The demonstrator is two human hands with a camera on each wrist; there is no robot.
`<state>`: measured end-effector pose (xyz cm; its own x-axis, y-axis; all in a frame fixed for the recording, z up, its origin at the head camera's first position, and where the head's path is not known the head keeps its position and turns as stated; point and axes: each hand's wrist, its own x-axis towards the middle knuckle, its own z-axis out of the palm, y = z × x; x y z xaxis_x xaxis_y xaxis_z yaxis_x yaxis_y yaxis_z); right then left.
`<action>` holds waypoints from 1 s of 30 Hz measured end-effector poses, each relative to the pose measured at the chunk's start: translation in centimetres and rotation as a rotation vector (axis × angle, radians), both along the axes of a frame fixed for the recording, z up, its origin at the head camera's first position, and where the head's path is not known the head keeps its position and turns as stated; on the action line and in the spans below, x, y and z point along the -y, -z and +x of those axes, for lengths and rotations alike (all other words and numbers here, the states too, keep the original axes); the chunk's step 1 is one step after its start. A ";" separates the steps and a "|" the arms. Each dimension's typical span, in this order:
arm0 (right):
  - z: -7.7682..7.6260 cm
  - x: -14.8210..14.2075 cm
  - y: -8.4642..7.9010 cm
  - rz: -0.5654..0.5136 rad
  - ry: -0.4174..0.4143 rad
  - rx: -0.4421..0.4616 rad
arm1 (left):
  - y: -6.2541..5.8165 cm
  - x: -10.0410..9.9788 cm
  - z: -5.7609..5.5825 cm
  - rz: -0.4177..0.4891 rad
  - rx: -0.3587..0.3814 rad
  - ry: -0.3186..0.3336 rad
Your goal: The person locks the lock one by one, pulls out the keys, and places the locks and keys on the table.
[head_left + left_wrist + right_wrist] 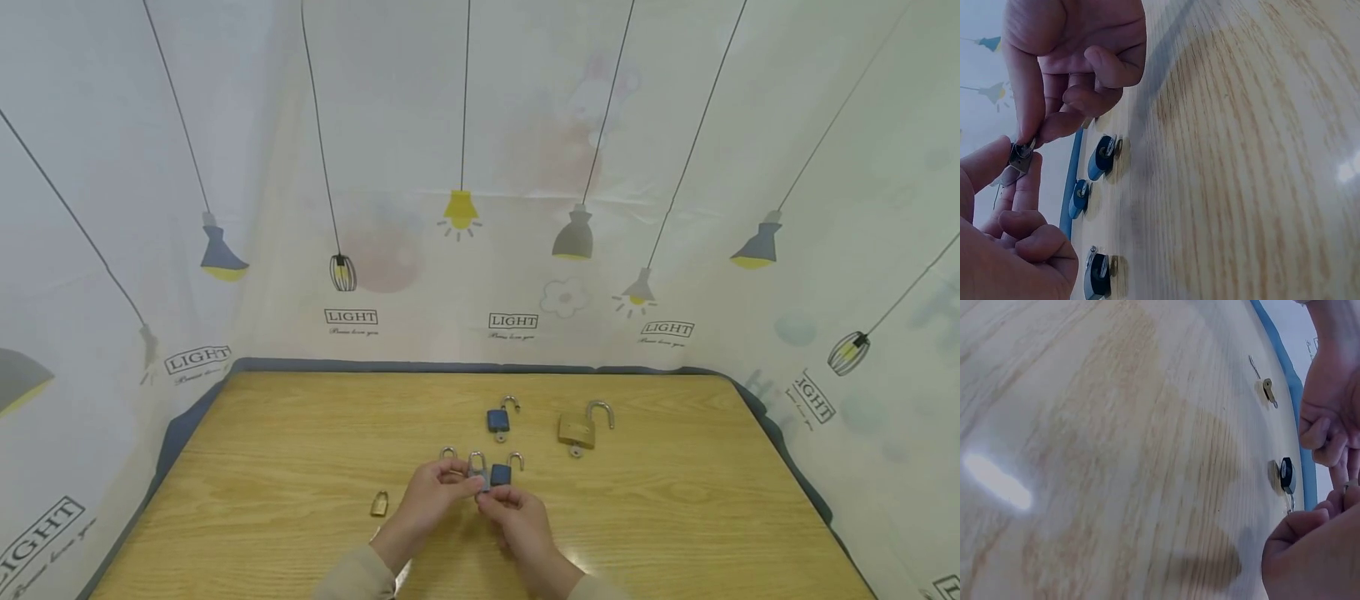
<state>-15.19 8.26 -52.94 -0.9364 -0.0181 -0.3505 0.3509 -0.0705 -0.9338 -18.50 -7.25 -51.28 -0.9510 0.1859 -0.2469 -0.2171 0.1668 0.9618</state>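
Observation:
My left hand point(433, 493) holds a small grey padlock point(481, 478) upright over the table, between thumb and fingers, its shackle pointing away. At the padlock's near end, my right hand point(519, 521) pinches a small silver key point(1030, 147). In the left wrist view the key meets the padlock's underside; how far it is inserted cannot be seen. Just behind the hands lies a blue padlock point(501, 475) with its shackle swung out. Another padlock's shackle point(447, 452) shows beyond my left fingers, which hide part of it.
Farther back lie a blue padlock point(498, 420) and a large brass padlock point(576, 431), both with raised shackles and keys in them. A small brass padlock point(380, 504) lies left of my left hand. A printed curtain point(420, 275) surrounds the wooden table point(675, 517).

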 end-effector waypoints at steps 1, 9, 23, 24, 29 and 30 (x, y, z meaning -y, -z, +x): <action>0.0 0.1 0.0 0.013 0.015 -0.005 | 0.0 0.0 0.0 -0.002 0.000 -0.002; 0.3 0.6 -0.1 0.047 0.086 -0.042 | -0.6 0.0 0.2 -0.015 -0.001 -0.025; 0.0 0.7 0.0 0.027 0.080 -0.010 | -0.2 -0.1 0.0 -0.028 -0.018 -0.033; 0.0 0.7 0.0 0.028 0.080 -0.008 | -0.2 -0.1 0.0 -0.029 -0.018 -0.034; -0.1 0.7 -0.2 0.027 0.073 -0.002 | -0.3 -0.2 -0.1 -0.020 0.000 -0.034; -0.1 0.7 -0.3 0.027 0.069 -0.001 | -0.4 -0.2 -0.1 -0.016 -0.001 -0.032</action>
